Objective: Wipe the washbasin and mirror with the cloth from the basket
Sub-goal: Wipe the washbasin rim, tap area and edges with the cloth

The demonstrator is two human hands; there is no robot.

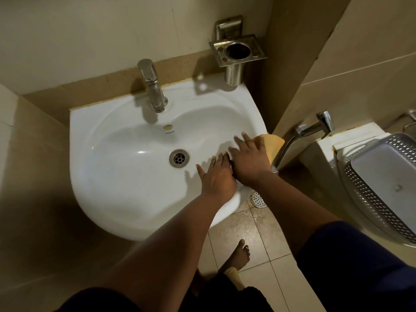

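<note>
The white washbasin (126, 183) fills the middle of the view, with a steel drain (179, 158) at its bottom. My right hand (249, 162) lies palm down on the basin's right rim, fingers spread, pressing on the yellow cloth (272, 144). The cloth sticks out past the rim on the hand's far right side, and most of it is hidden under the hand. My left hand (216, 175) rests flat inside the bowl just left of the right hand, fingers apart, holding nothing. The grey perforated basket (364, 192) sits at the right. The mirror is out of view.
A steel tap (153, 86) stands at the basin's back, and a steel tumbler holder (237, 52) hangs on the wall behind. A wall faucet (315, 129) and a white toilet cistern (351, 136) are close on the right. A floor drain (258, 199) and my bare foot (239, 255) are below.
</note>
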